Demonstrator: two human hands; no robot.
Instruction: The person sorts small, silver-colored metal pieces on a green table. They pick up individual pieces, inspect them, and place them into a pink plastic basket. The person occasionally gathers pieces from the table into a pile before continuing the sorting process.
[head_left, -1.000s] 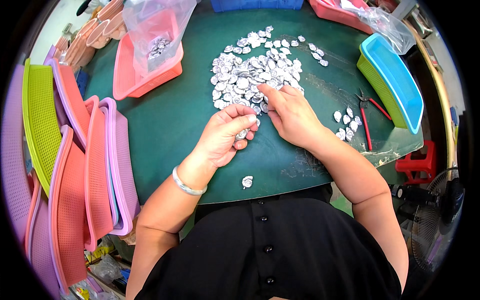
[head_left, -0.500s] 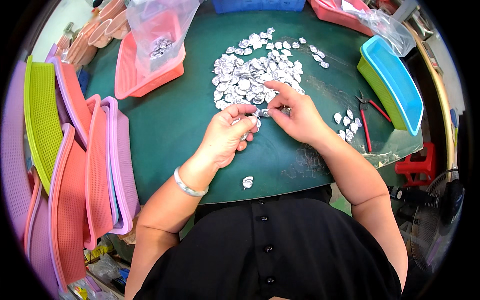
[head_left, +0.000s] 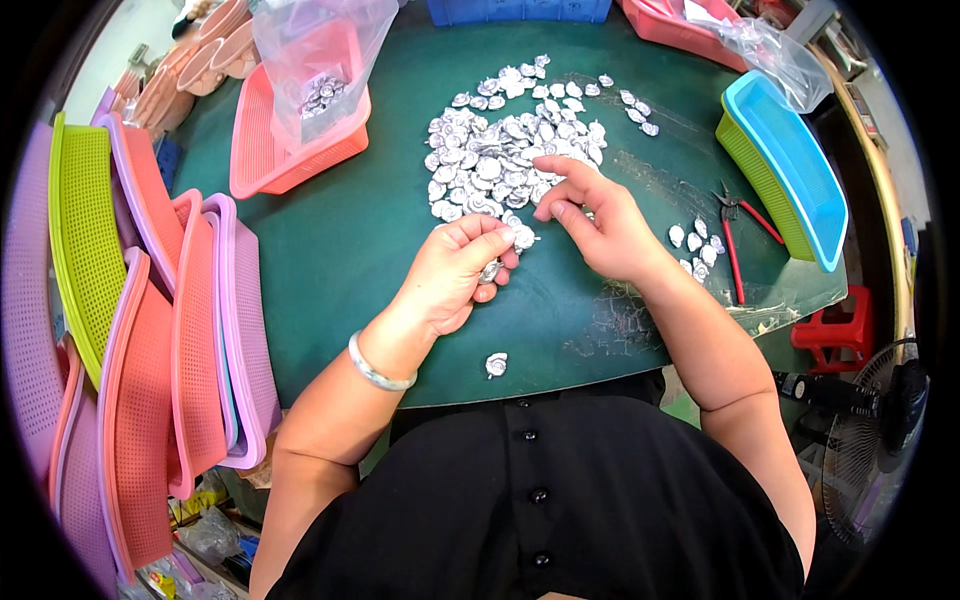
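My left hand (head_left: 455,265) is closed on several small silvery-white pieces with swirled, rosette-like faces. One rosette piece (head_left: 523,237) sticks out past its thumb and fingertips, and another shows lower down against the curled fingers. Just to the right, my right hand (head_left: 605,230) hovers at the near edge of the pile of pieces (head_left: 487,170), index finger stretched out and the other fingers bent. Nothing shows in its grasp. A single loose piece (head_left: 496,365) lies near the table's front edge.
Red-handled pliers (head_left: 733,245) and a small group of pieces (head_left: 697,245) lie on the green table (head_left: 350,290) at right, beside a blue-and-green basket (head_left: 785,170). A pink basket (head_left: 300,160) with a plastic bag stands at far left. Stacked colored baskets (head_left: 140,380) line the left side.
My right hand has drawn back from my left hand, slightly up and right, its pinch opened. A piece that was between both hands now sits at my left fingertips.
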